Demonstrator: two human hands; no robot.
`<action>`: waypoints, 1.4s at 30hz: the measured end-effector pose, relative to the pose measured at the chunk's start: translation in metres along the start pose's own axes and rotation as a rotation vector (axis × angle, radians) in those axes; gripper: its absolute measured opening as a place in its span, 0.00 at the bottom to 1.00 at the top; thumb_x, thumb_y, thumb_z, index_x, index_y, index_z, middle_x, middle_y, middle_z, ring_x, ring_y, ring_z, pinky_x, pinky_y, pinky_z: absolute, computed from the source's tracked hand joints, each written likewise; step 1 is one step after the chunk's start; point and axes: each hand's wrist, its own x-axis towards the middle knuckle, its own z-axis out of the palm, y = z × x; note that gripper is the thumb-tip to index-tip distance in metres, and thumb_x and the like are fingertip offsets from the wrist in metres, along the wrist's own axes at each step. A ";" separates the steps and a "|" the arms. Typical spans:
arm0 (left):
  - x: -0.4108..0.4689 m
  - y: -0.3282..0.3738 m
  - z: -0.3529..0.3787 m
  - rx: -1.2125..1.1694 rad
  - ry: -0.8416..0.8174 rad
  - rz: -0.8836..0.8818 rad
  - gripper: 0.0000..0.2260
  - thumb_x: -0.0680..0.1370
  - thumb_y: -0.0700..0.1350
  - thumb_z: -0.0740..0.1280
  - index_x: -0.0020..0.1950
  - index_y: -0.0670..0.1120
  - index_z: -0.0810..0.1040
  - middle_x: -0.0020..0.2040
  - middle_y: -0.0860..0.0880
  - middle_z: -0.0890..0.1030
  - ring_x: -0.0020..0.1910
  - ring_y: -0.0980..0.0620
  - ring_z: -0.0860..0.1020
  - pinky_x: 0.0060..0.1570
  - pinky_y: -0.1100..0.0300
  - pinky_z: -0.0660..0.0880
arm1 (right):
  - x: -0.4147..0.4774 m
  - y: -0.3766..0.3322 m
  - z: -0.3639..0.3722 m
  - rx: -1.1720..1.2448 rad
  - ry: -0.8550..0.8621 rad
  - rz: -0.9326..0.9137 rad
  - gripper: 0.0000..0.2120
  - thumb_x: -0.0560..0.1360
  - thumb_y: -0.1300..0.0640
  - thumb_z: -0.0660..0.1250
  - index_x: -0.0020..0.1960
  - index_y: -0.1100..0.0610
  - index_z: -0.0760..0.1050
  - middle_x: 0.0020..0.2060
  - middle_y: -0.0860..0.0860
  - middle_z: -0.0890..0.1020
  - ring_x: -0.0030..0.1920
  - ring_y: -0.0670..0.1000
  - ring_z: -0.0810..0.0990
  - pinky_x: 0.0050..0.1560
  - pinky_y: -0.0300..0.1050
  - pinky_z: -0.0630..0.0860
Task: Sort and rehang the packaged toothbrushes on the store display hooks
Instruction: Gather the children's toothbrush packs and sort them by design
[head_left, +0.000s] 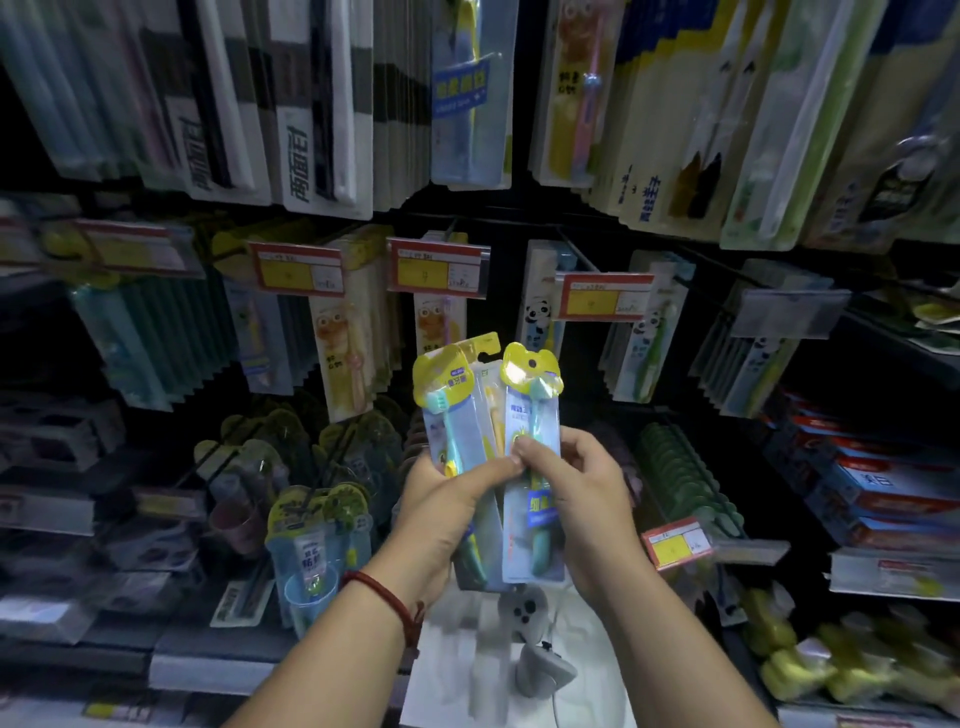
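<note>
My left hand (441, 512) grips a small stack of packaged toothbrushes (457, 410) with yellow card tops and teal brushes, fanned upright in front of the display. My right hand (576, 493) holds the rightmost pack (532, 415), thumb on its front, pulling it slightly apart from the rest. A yellow-handled pack sits between the two teal ones. Straight behind the packs, a display hook with a red and yellow price tag (439, 267) carries a pack with a cartoon figure.
Rows of hanging toothbrush packs fill the hooks above and on both sides; panda packs (644, 338) hang at the right. Lower hooks hold cup sets (317, 540). Red boxes (872, 483) stack on the right shelf. A white device (540, 660) lies below my arms.
</note>
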 end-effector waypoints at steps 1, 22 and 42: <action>-0.002 0.003 -0.002 -0.002 0.001 0.002 0.16 0.72 0.35 0.78 0.59 0.43 0.84 0.52 0.40 0.88 0.52 0.39 0.87 0.59 0.39 0.82 | -0.003 0.000 0.002 0.011 0.005 -0.020 0.11 0.74 0.60 0.76 0.55 0.60 0.80 0.47 0.56 0.88 0.45 0.55 0.87 0.47 0.53 0.85; -0.031 0.042 -0.087 -0.045 0.172 0.025 0.14 0.74 0.35 0.75 0.60 0.41 0.84 0.53 0.38 0.88 0.54 0.35 0.86 0.58 0.38 0.82 | -0.033 0.020 0.090 0.071 -0.185 0.035 0.07 0.77 0.60 0.73 0.53 0.61 0.80 0.39 0.56 0.87 0.37 0.53 0.84 0.42 0.50 0.80; -0.031 0.064 -0.136 -0.138 0.336 -0.028 0.19 0.68 0.36 0.79 0.58 0.39 0.82 0.52 0.35 0.87 0.52 0.34 0.86 0.57 0.32 0.80 | -0.027 0.033 0.130 0.345 -0.129 0.296 0.06 0.76 0.60 0.73 0.45 0.62 0.78 0.35 0.60 0.81 0.32 0.56 0.79 0.39 0.49 0.78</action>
